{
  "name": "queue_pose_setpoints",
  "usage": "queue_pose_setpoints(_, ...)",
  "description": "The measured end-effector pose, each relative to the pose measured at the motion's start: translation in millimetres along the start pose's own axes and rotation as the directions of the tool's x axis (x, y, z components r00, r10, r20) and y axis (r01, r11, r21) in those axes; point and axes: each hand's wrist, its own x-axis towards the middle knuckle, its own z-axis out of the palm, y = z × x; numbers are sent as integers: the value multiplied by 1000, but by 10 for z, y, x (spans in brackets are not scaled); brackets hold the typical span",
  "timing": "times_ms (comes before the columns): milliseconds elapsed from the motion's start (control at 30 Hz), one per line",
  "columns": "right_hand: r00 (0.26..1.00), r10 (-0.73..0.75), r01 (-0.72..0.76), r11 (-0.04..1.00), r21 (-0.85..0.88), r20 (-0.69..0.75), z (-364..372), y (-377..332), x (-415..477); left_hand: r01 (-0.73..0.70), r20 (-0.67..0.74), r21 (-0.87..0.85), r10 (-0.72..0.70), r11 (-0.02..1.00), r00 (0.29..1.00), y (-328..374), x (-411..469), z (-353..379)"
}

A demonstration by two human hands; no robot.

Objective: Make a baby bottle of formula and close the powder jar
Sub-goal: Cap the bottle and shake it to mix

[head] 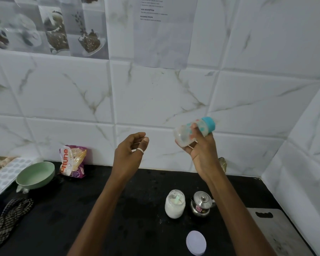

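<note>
My right hand (201, 146) holds the baby bottle (185, 133) up in front of the tiled wall, tilted almost on its side, with its blue cap (209, 125) pointing up and right. My left hand (130, 149) hovers to the left of it at about the same height, fingers loosely curled, holding nothing. Below on the black counter stands the open powder jar (175, 204) with white powder and a scoop inside. Its white round lid (196, 242) lies flat nearer to me.
A small steel pot with a lid (201, 204) stands right of the jar. A grey cutting board (277, 231) lies at the right edge. At the left are a green bowl (36, 175), a snack packet (73, 160), a white tray (2, 176) and a checked cloth (7, 220).
</note>
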Motion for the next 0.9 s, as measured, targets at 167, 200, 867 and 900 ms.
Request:
queue_pose_setpoints(167,985,40,12,954,-299,167,11,14,-104,1,3,-4,-1,1000,1000,18,-6,1)
queue_pose_setpoints(200,993,5,21,978,-207,122,15,-10,-80,2,4,-7,-2,1000,1000,19,-13,-2)
queue_pose_setpoints(867,998,-66,68,993,-98,19,77,-71,-56,-6,6,1,6,1000,1000,28,-30,-31)
queue_pose_setpoints(900,997,-56,62,986,-154,44,91,-61,-65,-4,3,5,4,1000,1000,27,-26,-37)
